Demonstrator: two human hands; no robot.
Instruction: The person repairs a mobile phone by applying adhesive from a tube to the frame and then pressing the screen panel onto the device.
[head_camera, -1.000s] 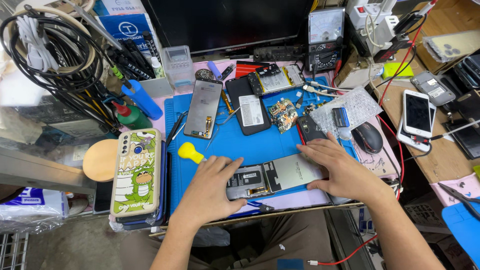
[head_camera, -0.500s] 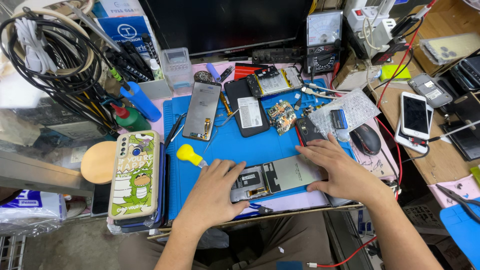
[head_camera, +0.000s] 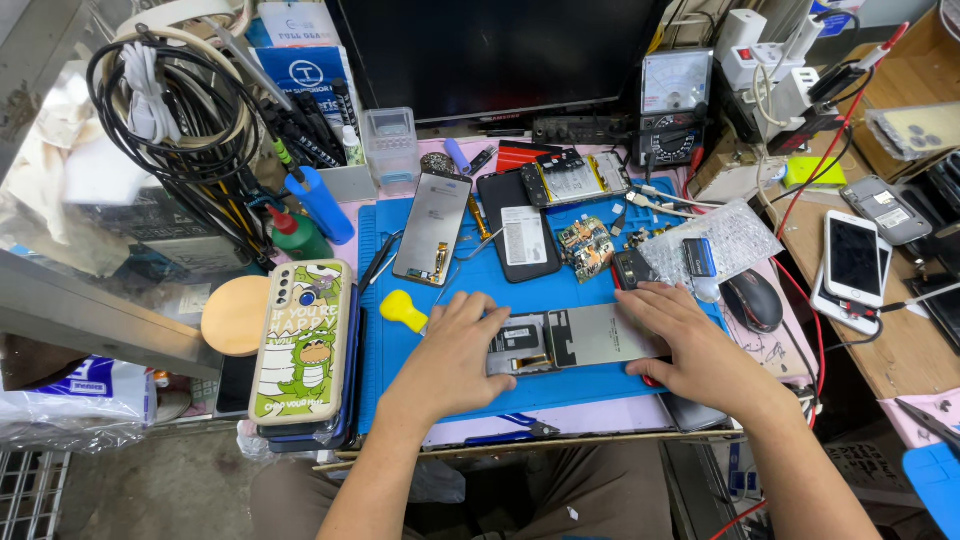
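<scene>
Little is shifting between the earlier pictures and this one: both hands are staying pressed on the opened grey phone body with its bare circuit board (head_camera: 575, 340), which is lying flat near the front edge of the blue silicone work mat (head_camera: 600, 290) on the bench, and only the view itself is drifting slightly, so the work on the phone body appears to be continuing in place rather than moving on. The left hand (head_camera: 455, 350) is lying palm down with fingers spread, its fingertips pinning the board end, grasping nothing. The right hand (head_camera: 695, 345) is resting flat over the other end, fingers extended, likewise released and not clenched. Just beside the left hand a yellow plastic knob-shaped tool (head_camera: 403, 310) is sitting on the mat. Further left, a phone case printed with green cartoon dinosaurs (head_camera: 303, 340) is lying on a stack, and a round pale wooden disc (head_camera: 236, 315) is lying beside it. Behind the mat, a blue card sign with a white round emblem (head_camera: 300, 75) is standing upright among coiled black cables (head_camera: 170, 110), and a flat black battery with a white rectangular label (head_camera: 522, 238) is lying beside a detached dark phone screen (head_camera: 433, 228). A clear bubble-wrap pouch (head_camera: 725, 238) is lying to the right, and a white crumpled plastic packet with blue print (head_camera: 70, 390) is sitting low at the far left.
</scene>
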